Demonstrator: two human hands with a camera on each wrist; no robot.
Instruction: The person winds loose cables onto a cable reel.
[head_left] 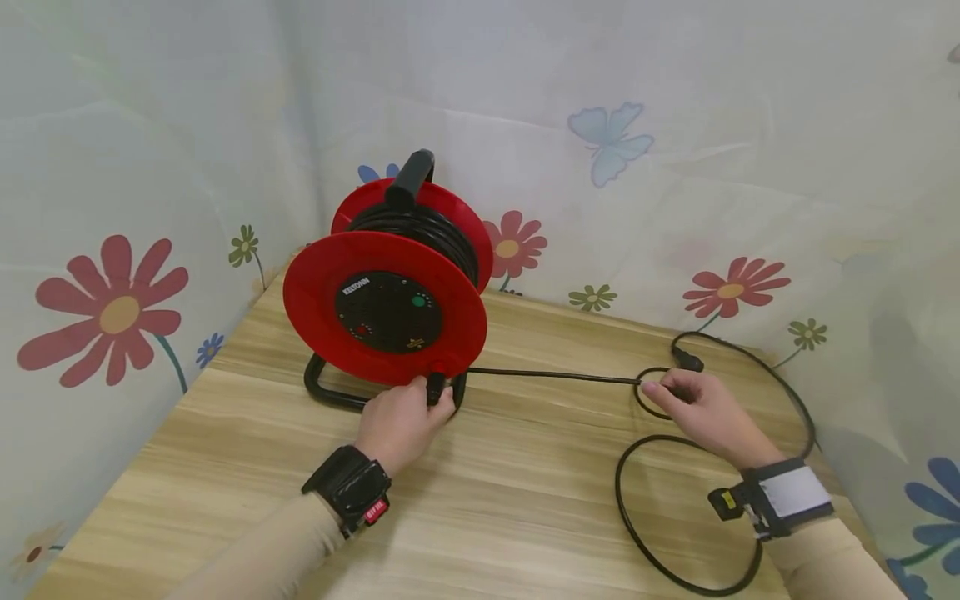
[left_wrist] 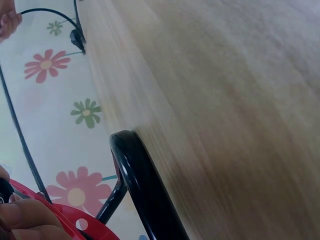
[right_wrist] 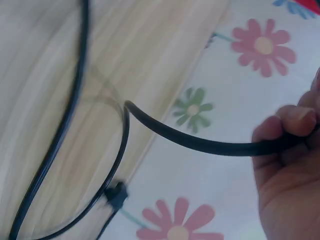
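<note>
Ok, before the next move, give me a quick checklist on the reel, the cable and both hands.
1. Reel standing upright on the table: ok.
2. Left hand gripping the crank knob: ok.
3. Right hand holding the cable: ok.
4. Cable nearly straight between reel and right hand: ok.
5. Cable beyond the right hand free of loops: not ok, loops remain.
6. Windings even across the whole drum: cannot tell, partly hidden.

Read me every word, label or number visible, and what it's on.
"KELTONN": round black plastic centre panel of the red plastic cable reel.
Green mark, red mark, yellow mark there: too small.
Red tag on black left wrist strap: too blurred.
Yellow patch on small black right-wrist device: too small.
</note>
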